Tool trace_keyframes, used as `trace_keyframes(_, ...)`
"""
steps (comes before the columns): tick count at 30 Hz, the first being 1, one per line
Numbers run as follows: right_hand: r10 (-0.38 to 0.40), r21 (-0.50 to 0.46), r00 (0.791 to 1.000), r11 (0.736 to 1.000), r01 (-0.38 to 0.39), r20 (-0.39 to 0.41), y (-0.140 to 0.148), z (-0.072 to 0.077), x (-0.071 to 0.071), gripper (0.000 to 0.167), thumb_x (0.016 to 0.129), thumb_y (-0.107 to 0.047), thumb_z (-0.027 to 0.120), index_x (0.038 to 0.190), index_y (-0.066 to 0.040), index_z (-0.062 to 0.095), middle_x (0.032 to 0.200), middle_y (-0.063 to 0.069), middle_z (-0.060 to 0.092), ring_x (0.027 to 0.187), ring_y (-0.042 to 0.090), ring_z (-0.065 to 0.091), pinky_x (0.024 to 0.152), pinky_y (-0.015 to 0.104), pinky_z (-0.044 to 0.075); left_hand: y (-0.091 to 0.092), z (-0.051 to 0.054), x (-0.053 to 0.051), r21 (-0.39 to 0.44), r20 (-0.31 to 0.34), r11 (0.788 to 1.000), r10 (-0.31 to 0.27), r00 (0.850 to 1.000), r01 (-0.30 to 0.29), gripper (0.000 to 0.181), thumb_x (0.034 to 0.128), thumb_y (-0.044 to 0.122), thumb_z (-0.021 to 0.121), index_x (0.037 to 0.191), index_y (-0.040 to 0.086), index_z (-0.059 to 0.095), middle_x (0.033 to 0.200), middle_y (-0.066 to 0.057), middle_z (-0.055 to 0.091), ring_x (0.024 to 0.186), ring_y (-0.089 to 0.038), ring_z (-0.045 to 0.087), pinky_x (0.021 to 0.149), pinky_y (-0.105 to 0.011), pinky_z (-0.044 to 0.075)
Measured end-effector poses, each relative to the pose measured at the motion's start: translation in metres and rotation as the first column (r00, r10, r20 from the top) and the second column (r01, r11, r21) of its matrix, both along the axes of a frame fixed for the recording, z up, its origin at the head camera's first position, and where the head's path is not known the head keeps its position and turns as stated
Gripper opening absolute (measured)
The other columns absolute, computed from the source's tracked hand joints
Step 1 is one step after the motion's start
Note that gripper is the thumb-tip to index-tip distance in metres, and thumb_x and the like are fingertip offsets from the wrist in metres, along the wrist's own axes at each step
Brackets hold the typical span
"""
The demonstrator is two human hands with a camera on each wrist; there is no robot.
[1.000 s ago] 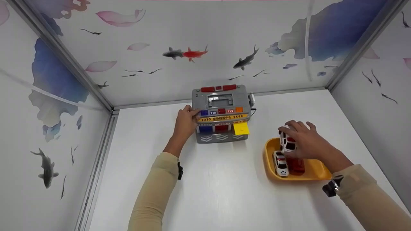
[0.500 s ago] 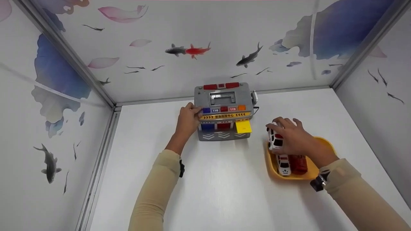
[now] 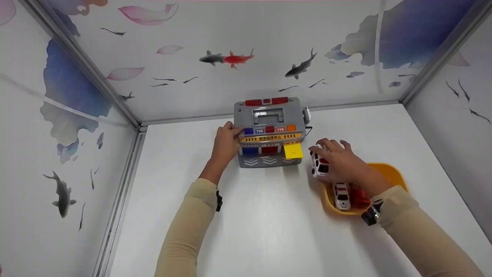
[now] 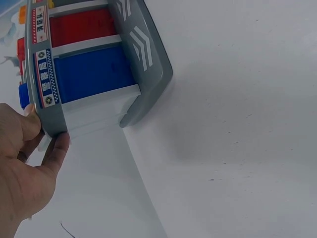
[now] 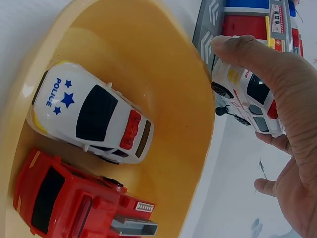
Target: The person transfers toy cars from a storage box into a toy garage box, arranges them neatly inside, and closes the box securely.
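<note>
Car [image 3: 319, 163] held in right hand [image 3: 340, 163], left hand [image 3: 226, 144] pinching playset [image 3: 270, 131], truck bed [image 5: 133, 226] visible only from right wrist.

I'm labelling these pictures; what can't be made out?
Head: right hand hides part of the held white toy car; right sleeve hides part of the yellow bin.
Left wrist: top edge cuts off part of the toy station.
Right wrist: bottom edge crops the red toy truck.

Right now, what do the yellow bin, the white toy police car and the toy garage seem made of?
Yellow bin: probably satin plastic; smooth wall, soft sheen.
White toy police car: plastic or painted metal, unclear; smooth, glossy shell.
Toy garage: likely satin plastic; rounded, molded-looking edges.
</note>
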State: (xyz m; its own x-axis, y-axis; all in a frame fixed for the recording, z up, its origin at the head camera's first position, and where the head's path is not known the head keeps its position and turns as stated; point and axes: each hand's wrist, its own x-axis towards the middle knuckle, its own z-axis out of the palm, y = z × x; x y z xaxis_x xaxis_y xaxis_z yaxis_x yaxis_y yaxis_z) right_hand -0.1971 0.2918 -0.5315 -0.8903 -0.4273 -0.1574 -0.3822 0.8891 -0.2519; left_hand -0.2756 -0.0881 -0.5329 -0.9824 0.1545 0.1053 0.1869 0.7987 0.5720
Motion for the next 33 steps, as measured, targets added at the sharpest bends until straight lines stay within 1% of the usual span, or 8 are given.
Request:
trace_keyframes(3,-0.003,0.007,1.000,1.000,0.003,0.014,-0.003,0.000,-0.001,0.096,0.082,-0.046,0.096,0.164,-0.027,0.049,0.167,0.016,0.042,0.153,0.042,0.042,0.127,0.081,0.019,0.000,0.000,0.000,-0.003,0.006,1.000,0.006,1.000,-0.006,0.035,0.1101,0.013,0.067,0.145,0.010,0.074,0.123,-0.010,0.065,0.109,-0.027,0.057,0.101,-0.042,0.056)
trace_keyframes(10,0.026,0.001,1.000,1.000,-0.026,-0.007,-0.010,-0.001,-0.003,0.098,0.082,-0.048,0.096,0.165,-0.024,0.049,0.166,0.016,0.043,0.151,0.042,0.044,0.127,0.080,0.021,0.001,-0.002,-0.001,-0.016,0.013,1.000,0.026,1.000,-0.026,0.036,0.1109,0.015,0.067,0.146,0.011,0.073,0.125,-0.009,0.064,0.111,-0.027,0.056,0.101,-0.041,0.056)
trace_keyframes(15,0.035,-0.010,0.999,0.999,-0.035,0.009,-0.015,-0.004,-0.004,0.100,0.082,-0.048,0.097,0.166,-0.024,0.049,0.166,0.015,0.043,0.152,0.041,0.043,0.127,0.081,0.019,0.002,-0.003,-0.002,-0.019,0.032,0.999,0.034,0.999,-0.033,0.037,0.1116,0.017,0.066,0.148,0.013,0.072,0.124,-0.007,0.063,0.111,-0.025,0.055,0.101,-0.039,0.056)
trace_keyframes(23,0.044,-0.007,0.999,0.999,-0.044,0.008,-0.018,-0.010,-0.003,0.101,0.081,-0.048,0.098,0.166,-0.023,0.049,0.166,0.016,0.044,0.152,0.042,0.044,0.127,0.082,0.020,0.003,-0.001,-0.001,-0.019,0.021,0.999,0.040,0.999,-0.039,0.036,0.1123,0.019,0.066,0.147,0.011,0.072,0.127,-0.007,0.064,0.114,-0.026,0.057,0.102,-0.041,0.057)
trace_keyframes(27,0.060,0.015,0.998,0.998,-0.060,-0.011,-0.017,-0.014,-0.002,0.100,0.081,-0.047,0.098,0.165,-0.020,0.051,0.166,0.017,0.045,0.151,0.042,0.045,0.125,0.084,0.019,0.002,-0.001,0.000,-0.001,0.010,0.999,0.033,0.999,-0.033,0.035,0.1108,0.015,0.067,0.145,0.010,0.073,0.125,-0.009,0.065,0.111,-0.026,0.057,0.101,-0.041,0.057)
trace_keyframes(30,0.076,0.041,0.997,0.996,-0.076,-0.017,-0.019,-0.017,-0.001,0.099,0.081,-0.046,0.098,0.164,-0.015,0.052,0.166,0.019,0.047,0.151,0.043,0.046,0.124,0.087,0.017,0.002,-0.001,0.000,0.014,0.013,0.999,0.034,0.999,-0.034,0.036,0.1101,0.012,0.067,0.145,0.010,0.074,0.124,-0.009,0.065,0.110,-0.026,0.056,0.101,-0.040,0.057)
trace_keyframes(33,0.076,0.060,0.997,0.995,-0.076,0.006,-0.023,-0.019,0.000,0.097,0.083,-0.048,0.096,0.163,-0.013,0.054,0.166,0.018,0.047,0.151,0.043,0.046,0.124,0.088,0.014,0.003,-0.002,0.000,0.017,0.025,0.999,0.042,0.999,-0.043,0.036,0.1108,0.013,0.067,0.146,0.011,0.073,0.125,-0.008,0.065,0.111,-0.024,0.055,0.102,-0.039,0.057)
